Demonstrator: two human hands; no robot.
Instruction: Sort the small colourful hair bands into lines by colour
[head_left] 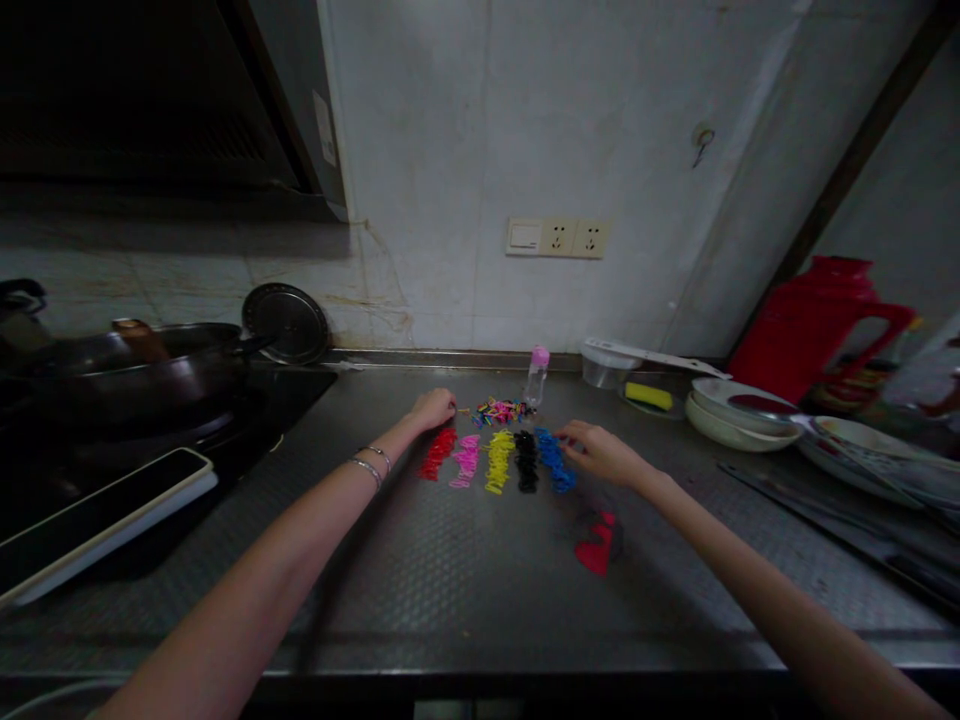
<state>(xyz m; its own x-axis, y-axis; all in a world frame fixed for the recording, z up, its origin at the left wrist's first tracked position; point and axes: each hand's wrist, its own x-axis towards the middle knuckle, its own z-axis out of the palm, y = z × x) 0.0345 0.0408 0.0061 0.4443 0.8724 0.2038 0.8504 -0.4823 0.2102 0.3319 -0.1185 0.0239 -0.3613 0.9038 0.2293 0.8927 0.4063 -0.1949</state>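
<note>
Coloured loops [499, 462] in five columns on worktop [480, 590]; left fingers [448, 402] beyond red column [437, 456], right fingers [574, 433] beside blue column [553, 460]; grip indiscernible.

From here I see five separate columns of small loop-like pieces lying on the counter [465, 590], left to right: a red column [437, 455], a pink column [466, 462], a yellow column [499, 461], a black column [527, 462] and a blue column [555, 462]. Behind them, I make out a jumbled multicoloured pile [498, 410].
</note>
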